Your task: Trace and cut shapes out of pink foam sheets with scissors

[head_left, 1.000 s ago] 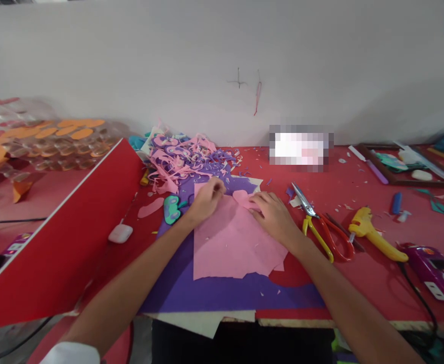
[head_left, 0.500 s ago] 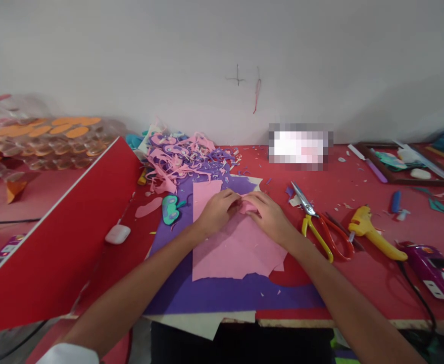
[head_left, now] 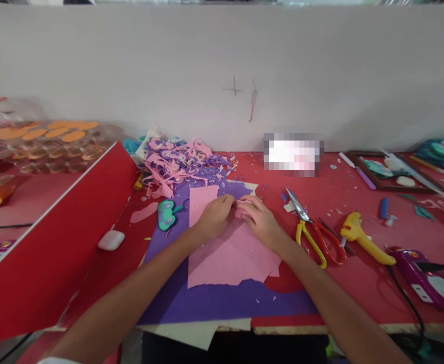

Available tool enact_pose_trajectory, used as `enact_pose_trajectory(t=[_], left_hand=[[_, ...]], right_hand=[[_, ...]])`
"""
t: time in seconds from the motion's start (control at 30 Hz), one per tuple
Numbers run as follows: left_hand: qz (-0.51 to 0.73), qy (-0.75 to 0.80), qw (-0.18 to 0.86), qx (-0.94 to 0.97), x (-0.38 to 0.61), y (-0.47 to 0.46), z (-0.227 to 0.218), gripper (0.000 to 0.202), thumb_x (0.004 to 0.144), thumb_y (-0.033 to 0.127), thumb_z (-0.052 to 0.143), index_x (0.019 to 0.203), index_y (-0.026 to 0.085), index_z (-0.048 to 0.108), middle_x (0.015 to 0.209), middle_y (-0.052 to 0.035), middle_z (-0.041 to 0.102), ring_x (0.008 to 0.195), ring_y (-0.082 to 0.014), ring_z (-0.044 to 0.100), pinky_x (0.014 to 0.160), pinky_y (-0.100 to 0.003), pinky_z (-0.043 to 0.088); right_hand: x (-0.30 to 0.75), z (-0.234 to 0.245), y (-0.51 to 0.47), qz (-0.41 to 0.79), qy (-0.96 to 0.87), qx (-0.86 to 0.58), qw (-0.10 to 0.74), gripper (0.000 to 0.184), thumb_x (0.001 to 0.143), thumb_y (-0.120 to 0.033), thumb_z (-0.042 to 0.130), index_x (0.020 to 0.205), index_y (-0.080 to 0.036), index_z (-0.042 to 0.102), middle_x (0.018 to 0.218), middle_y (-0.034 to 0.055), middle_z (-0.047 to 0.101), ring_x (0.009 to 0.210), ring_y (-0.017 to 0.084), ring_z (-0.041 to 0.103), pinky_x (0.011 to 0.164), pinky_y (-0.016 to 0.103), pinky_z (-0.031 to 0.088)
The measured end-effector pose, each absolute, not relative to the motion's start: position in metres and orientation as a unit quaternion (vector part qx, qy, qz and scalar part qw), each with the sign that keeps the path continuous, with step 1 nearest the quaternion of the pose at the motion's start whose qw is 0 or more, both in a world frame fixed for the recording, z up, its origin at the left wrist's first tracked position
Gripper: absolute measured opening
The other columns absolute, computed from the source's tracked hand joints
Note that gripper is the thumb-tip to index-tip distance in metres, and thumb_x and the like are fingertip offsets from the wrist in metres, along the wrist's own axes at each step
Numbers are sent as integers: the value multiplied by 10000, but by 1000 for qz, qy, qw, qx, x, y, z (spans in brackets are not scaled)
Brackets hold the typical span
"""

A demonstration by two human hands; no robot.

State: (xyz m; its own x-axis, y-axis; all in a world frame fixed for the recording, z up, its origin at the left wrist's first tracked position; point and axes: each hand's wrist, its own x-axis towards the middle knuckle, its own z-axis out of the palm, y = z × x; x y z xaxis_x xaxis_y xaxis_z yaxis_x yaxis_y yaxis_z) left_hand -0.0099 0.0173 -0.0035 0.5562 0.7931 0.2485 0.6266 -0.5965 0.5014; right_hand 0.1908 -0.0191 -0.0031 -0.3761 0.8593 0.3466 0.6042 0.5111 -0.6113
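My left hand (head_left: 217, 216) and my right hand (head_left: 261, 221) meet over a pink felt sheet (head_left: 222, 265). Between their fingertips is a small pink felt piece (head_left: 240, 211), pinched from both sides; my fingers hide part of its outline. The pink sheet has a ragged lower right edge and lies on a larger purple felt sheet (head_left: 222, 306). Left of my hands rests a turquoise felt shape (head_left: 166, 216) with lilac patches. To the right lie scissors (head_left: 302, 212) with one yellow and one red handle, blades pointing away from me.
Pink and purple felt scraps (head_left: 176, 164) pile up near the wall. A red board (head_left: 62, 232) leans at the left, a white earphone case (head_left: 111, 240) beside it. On the right are a yellow glue gun (head_left: 365, 237), a purple power strip (head_left: 421, 280) and a brown frame (head_left: 414, 184).
The view has tilted up a little, so the table appears slightly lower and shifted left. My right fingers have spread slightly; both hands stay at the small pink piece.
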Motion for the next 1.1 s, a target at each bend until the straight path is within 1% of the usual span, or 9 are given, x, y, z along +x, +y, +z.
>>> enact_pose_trajectory(t=[0.23, 0.43, 0.47, 0.53, 0.6, 0.7, 0.77, 1.0, 1.1], left_hand=[[325, 425, 271, 800, -13, 14, 8, 195, 943, 130, 431, 1087, 209, 536, 914, -20, 650, 854, -163, 620, 781, -282, 452], [312, 522, 156, 778, -56, 43, 33, 252, 938, 191, 446, 1126, 192, 613, 677, 27, 568, 606, -149, 529, 652, -269, 425], [308, 532, 121, 779, -68, 49, 39, 261, 934, 199, 459, 1134, 188, 627, 721, 5, 605, 668, -166, 569, 703, -285, 454], [294, 516, 58, 802, -92, 60, 48, 394, 880, 146, 487, 1254, 189, 606, 1052, -79, 681, 994, -219, 627, 910, -340, 476], [237, 501, 48, 831, -110, 64, 51, 349, 853, 155, 527, 1178, 196, 647, 1206, -107, 657, 1129, -255, 601, 993, -378, 458], [112, 493, 80, 859, -123, 57, 45, 98, 876, 221, 579, 918, 203, 666, 982, -75, 696, 942, -248, 635, 863, -360, 474], [71, 484, 93, 867, -123, 48, 37, 72, 889, 230, 582, 846, 204, 633, 909, -69, 688, 869, -239, 627, 790, -344, 455], [24, 448, 59, 892, -120, 36, 35, 201, 959, 182, 424, 837, 194, 582, 843, -76, 643, 763, -230, 573, 729, -347, 405], [38, 495, 0, 868, -120, 44, 46, 240, 936, 115, 399, 947, 172, 632, 869, -104, 645, 809, -265, 589, 776, -378, 425]], right_hand=[[191, -5, -18, 195, -784, -470, 355, 384, 928, -67, 459, 1208, -248, 650, 1354, 111, 567, 1281, 253, 564, 1090, 472, 483], [192, -8, -18, 196, -786, -465, 357, 405, 914, -42, 445, 1188, -251, 656, 1314, 101, 585, 1233, 240, 589, 1084, 472, 479], [192, -8, -19, 197, -785, -466, 357, 406, 915, -42, 444, 1187, -252, 660, 1314, 100, 585, 1229, 237, 592, 1081, 466, 482], [192, -8, -19, 199, -784, -469, 355, 412, 920, -49, 441, 1199, -258, 662, 1320, 97, 584, 1224, 233, 597, 1074, 455, 487], [192, -7, -20, 204, -784, -470, 350, 430, 926, -56, 435, 1235, -263, 651, 1325, 96, 587, 1224, 230, 600, 1069, 448, 491], [192, -5, -21, 209, -782, -471, 351, 457, 927, -64, 430, 1292, -260, 623, 1316, 96, 606, 1234, 229, 600, 1071, 443, 488], [192, -4, -22, 210, -777, -474, 358, 460, 926, -77, 437, 1308, -265, 611, 1308, 93, 626, 1236, 235, 604, 1071, 449, 486], [201, 5, -20, 197, -705, -504, 458, 283, 987, -234, 476, 1233, -245, 614, 1249, 108, 697, 1159, 263, 652, 1003, 452, 515], [206, 11, -19, 203, -670, -517, 492, 234, 998, -263, 472, 1178, -239, 620, 1222, 113, 703, 1134, 252, 659, 983, 432, 522]])
